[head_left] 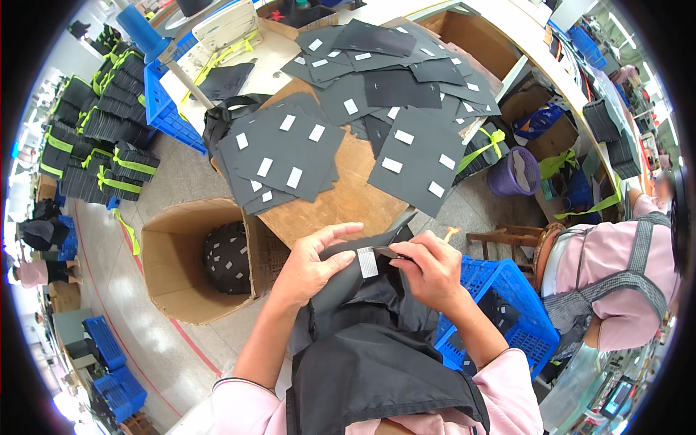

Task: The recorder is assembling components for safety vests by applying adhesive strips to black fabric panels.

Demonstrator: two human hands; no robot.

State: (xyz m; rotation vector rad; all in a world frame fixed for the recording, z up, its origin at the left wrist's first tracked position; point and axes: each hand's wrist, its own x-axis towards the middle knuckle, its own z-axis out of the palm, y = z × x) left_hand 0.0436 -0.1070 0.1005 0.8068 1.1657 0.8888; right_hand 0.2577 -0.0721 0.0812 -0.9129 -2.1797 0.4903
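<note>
A dark grey fabric panel (346, 279) with a white label (367, 262) is held up over my lap, in front of the table edge. My left hand (313, 262) grips the panel's left side, thumb on its face beside the label and index finger stretched out above. In my right hand (433, 270) is a small dark pointed tool (388, 252), pinched between thumb and fingers. Its tip meets the label's upper right edge; whether it is snips or tweezers I cannot make out. A yellow-orange bit (452, 233) sticks out behind that hand.
Loose stacks of labelled dark panels (283, 152) cover much of the wooden table (319, 217). To the left stands a cardboard box (174, 254) holding a dark bundle. A blue crate (533, 330) is by my right forearm; a co-worker (612, 279) sits farther right, beyond a purple basket (513, 172).
</note>
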